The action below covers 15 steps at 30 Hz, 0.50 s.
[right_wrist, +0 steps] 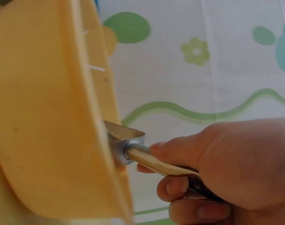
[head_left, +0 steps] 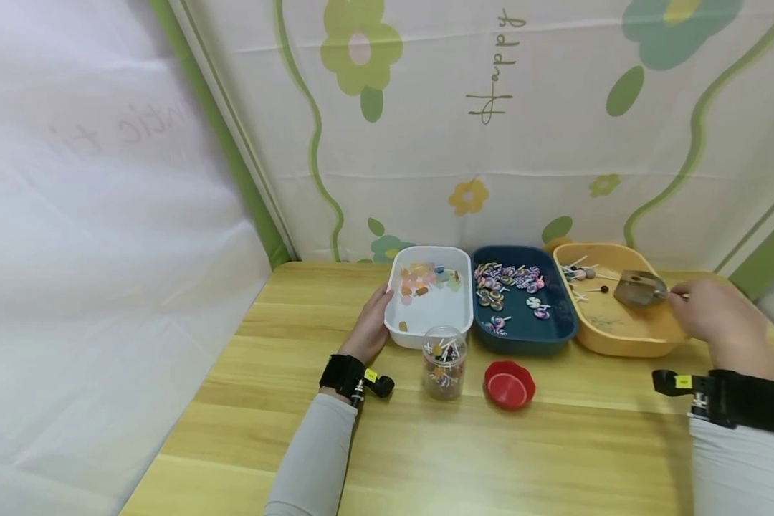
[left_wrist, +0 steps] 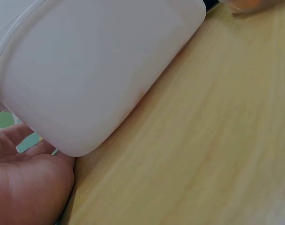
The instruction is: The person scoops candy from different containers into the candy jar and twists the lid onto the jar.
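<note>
My right hand (head_left: 716, 308) grips the handle of a metal scoop (head_left: 638, 288), fingers curled round it. The scoop's head is inside the yellow bin (head_left: 632, 344), to the right of several small lollipops (head_left: 580, 272). In the right wrist view, the bin's wall hides part of the scoop (right_wrist: 128, 145). My left hand (head_left: 369, 326) holds the left side of the white bin (head_left: 428, 315), thumb at the rim; its other fingers are partly hidden. Small coloured candies (head_left: 419, 276) lie in the white bin.
Between the other bins sits a dark blue bin (head_left: 529, 344) with swirl lollipops (head_left: 509, 279). In front stand a clear jar (head_left: 443, 387), partly filled with lollipops, and a red lid (head_left: 509, 385). A patterned curtain (head_left: 413, 143) hangs behind the wooden table (head_left: 555, 459).
</note>
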{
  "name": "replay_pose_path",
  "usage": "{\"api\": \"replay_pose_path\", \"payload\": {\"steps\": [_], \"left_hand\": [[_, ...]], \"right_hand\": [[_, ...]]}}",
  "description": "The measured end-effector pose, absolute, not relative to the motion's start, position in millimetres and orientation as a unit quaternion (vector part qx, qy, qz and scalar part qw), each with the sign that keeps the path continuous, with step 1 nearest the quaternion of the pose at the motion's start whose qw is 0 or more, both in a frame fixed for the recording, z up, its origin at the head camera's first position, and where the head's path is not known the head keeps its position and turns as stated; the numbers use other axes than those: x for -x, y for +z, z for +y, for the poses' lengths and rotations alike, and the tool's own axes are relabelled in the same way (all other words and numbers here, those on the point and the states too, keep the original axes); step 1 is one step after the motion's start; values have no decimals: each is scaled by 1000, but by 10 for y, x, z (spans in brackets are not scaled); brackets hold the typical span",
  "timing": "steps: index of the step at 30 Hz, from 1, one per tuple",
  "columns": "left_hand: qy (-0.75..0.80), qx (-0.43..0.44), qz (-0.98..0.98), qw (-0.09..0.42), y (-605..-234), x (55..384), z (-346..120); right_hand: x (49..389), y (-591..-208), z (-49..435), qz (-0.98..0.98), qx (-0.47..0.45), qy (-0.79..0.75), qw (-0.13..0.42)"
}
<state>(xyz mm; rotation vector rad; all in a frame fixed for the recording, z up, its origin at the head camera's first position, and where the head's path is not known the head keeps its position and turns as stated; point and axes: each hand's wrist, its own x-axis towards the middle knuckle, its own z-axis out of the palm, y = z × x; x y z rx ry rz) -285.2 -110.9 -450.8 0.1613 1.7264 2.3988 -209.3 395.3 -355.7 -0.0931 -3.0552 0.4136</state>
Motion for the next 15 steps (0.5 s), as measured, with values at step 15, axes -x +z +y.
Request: {"api": "replay_pose_path", "payload": {"steps": [15], "left_hand": [[805, -59, 583, 92, -4503, 2845, -1112]], "right_hand": [[2392, -3906, 3673, -975, -100, 198, 9]]}}
